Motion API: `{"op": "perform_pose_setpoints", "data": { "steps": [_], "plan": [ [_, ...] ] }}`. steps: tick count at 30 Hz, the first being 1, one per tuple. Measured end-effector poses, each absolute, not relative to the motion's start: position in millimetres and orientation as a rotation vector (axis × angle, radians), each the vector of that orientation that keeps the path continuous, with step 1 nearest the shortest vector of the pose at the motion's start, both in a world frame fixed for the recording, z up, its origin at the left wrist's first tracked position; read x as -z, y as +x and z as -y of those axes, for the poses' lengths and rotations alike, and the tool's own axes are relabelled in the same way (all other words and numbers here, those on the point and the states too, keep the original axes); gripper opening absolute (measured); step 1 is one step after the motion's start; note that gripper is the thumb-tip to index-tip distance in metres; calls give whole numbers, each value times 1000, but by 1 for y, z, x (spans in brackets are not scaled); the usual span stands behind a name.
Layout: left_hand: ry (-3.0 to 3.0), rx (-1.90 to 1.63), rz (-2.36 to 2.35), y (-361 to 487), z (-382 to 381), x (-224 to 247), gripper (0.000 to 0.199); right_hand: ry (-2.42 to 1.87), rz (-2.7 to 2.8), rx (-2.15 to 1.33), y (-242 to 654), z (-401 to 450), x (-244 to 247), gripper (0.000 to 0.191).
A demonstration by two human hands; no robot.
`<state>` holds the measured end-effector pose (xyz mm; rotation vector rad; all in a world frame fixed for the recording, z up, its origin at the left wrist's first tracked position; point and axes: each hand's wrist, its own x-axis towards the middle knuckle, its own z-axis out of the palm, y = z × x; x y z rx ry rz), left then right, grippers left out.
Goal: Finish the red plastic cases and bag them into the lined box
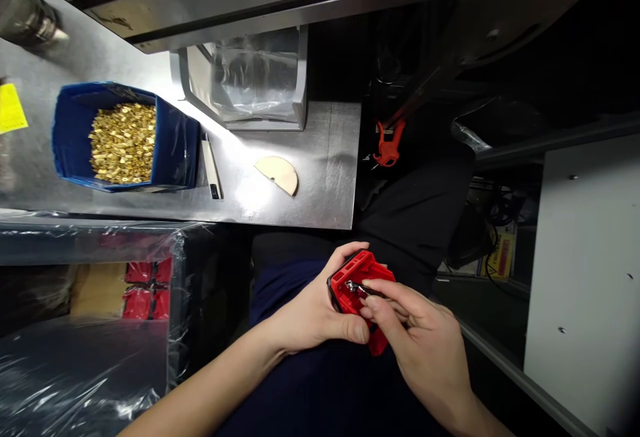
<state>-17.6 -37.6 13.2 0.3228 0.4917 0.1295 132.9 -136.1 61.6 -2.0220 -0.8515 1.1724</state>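
Note:
My left hand (330,310) is wrapped round a red plastic housing (360,265) with a black outer edge, held above my lap. Its hollow side faces up, and slots run along one wall. In my right hand (420,330), thumb and fingers pinch a small dark tool with a shiny metal tip (354,286). That tip reaches into the housing's hollow. My fingers cover most of the tool, so its exact kind is hidden.
On the metal table (330,184) stand a blue bin (175,137) of small brass parts (125,144) and a grey plastic-lined bin (300,84). A utility knife (211,167) and half-disc (280,174) lie nearby. Lower left, a plastic-wrapped box (195,290) holds red parts (137,304).

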Motion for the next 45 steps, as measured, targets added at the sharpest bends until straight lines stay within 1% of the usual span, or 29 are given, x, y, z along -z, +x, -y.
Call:
{"op": "perform_pose_setpoints", "data": {
  "steps": [12, 18, 21, 26, 33, 38, 45],
  "plan": [
    [376, -156, -509, -17, 37, -15, 98, -1990, 901, -1159, 130, 136, -58, 16],
    [381, -163, -514, -17, 37, -13, 101, -1997, 900, -1079, 132, 136, -59, 15],
    [355, -164, -503, -17, 36, -12, 102, -2002, 1048, -1000, 138, 134, -61, 16],
    [331, -170, -486, -16, 36, -14, 100, -1877, 1349, -966, 147, 127, -61, 21],
    [341, -167, -484, -17, 37, -14, 98, -1822, 1420, -997, 149, 123, -62, 19],
    [365, -130, -475, -19, 38, -9, 101, -1791, 1480, -1027, 154, 117, -64, 20],
    [340, -94, -486, -19, 35, -8, 98, -1739, 1651, -1051, 163, 110, -73, 23]
  ]
}}
